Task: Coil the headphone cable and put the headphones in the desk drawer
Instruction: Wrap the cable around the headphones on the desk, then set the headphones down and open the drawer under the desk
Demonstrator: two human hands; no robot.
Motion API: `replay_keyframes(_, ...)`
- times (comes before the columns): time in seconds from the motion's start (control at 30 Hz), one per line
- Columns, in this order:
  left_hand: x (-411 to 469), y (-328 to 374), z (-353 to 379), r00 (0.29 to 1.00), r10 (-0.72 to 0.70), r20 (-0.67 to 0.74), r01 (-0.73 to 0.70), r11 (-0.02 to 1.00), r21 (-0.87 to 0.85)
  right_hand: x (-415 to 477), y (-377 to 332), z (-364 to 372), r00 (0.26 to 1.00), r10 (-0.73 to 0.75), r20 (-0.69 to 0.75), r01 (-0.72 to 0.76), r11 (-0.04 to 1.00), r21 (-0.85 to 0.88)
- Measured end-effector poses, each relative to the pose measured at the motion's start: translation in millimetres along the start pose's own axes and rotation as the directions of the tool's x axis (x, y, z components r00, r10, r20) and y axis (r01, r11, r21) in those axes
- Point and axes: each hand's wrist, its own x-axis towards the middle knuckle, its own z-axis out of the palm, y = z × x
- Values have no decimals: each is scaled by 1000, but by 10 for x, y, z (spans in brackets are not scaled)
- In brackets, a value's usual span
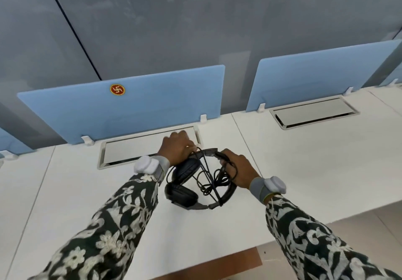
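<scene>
Black over-ear headphones (185, 184) are held just above the white desk (293, 160), their two ear cups to the left and the headband arching to the right. My left hand (176, 149) grips the headband's upper end next to one ear cup. On the far side of the band, my right hand (239, 171) is closed around it along with part of the cable. The thin black cable (214, 181) hangs in loose, tangled loops inside the arch of the headband. No drawer is in view.
A grey cable hatch (130, 149) is set into the desk just behind my left hand, and a second hatch (313, 113) lies to the right. Light blue divider panels (130, 105) stand along the desk's back edge. The desk's front edge runs at lower right.
</scene>
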Motion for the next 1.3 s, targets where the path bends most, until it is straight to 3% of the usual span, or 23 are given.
replay_keyframes(0.03,-37,-15,51,995,-53,88,71,974,-217,-24,47,1,1000,13,4,-12,1000,-18)
replay_keyframes(0.1,-117,-25,150,952,-58,301,252,710,-658,-75,129,30,999,34,3,-34,999,-20)
replay_keyframes(0.17,-172,-58,278,929,-69,365,357,439,-825,-98,207,91,998,62,-24,-63,998,-7)
replay_keyframes(0.2,-205,-48,329,927,-94,363,372,350,-860,-95,233,111,996,78,-36,-78,997,2)
replay_keyframes(0.27,-251,-13,426,916,-143,376,401,246,-882,-78,229,146,995,94,-38,-94,996,0)
replay_keyframes(0.4,-363,-27,578,908,-161,387,419,376,-826,-40,160,241,994,113,0,-113,993,-40)
replay_keyframes(0.47,-440,-69,688,901,-211,378,429,313,-847,-37,191,352,983,185,13,-186,983,9)
replay_keyframes(0.53,-519,-139,865,865,-293,408,468,179,-865,-50,216,473,950,310,42,-313,943,112)
replay_keyframes(0.63,-650,-239,1300,751,-451,483,519,-49,-853,-110,310,705,809,541,232,-585,694,420)
replay_keyframes(0.7,-727,-294,1570,664,-543,513,522,-155,-839,-207,309,865,723,568,394,-686,522,507)
replay_keyframes(0.8,-849,-283,1886,553,-634,541,509,-257,-821,-345,335,1170,680,556,477,-725,418,547)
replay_keyframes(0.87,-901,-207,1965,494,-701,515,526,-231,-819,-375,362,1351,692,552,465,-714,432,551)
replay_keyframes(0.97,-994,-166,2014,453,-797,399,699,39,-714,-433,394,1527,757,530,381,-653,607,454)
replay_keyframes(1.0,-1014,-157,1982,459,-809,368,767,152,-623,-446,426,1525,785,507,357,-616,702,357)
replay_keyframes(1.07,-1138,-179,1917,475,-790,388,832,259,-491,-535,476,1527,808,481,342,-493,868,-57)
replay_keyframes(1.13,-1237,-275,1904,484,-762,431,844,276,-460,-616,587,1455,825,497,270,-412,855,-315)
replay_keyframes(1.23,-1467,-457,1996,480,-800,359,856,336,-394,-854,695,1307,837,534,115,-493,829,-263)
replay_keyframes(1.3,-1731,-491,2243,534,-777,332,834,421,-356,-1193,800,1341,924,382,5,-347,844,-409)
